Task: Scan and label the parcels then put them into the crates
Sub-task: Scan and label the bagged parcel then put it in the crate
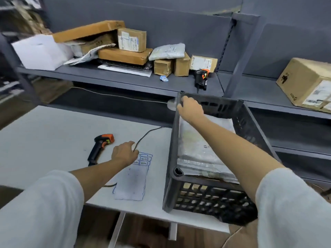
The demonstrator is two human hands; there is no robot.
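Gripping crate far rim, right hand.

A white table is set in front of dark grey metal shelving, which is backed by a grey wall and divided by a grey upright. Brown wood-look floor is seen beneath the shelf and under the table, where a white table leg shows. At the far left, more shelving is blurred, and the whole room is evenly and softly lit.
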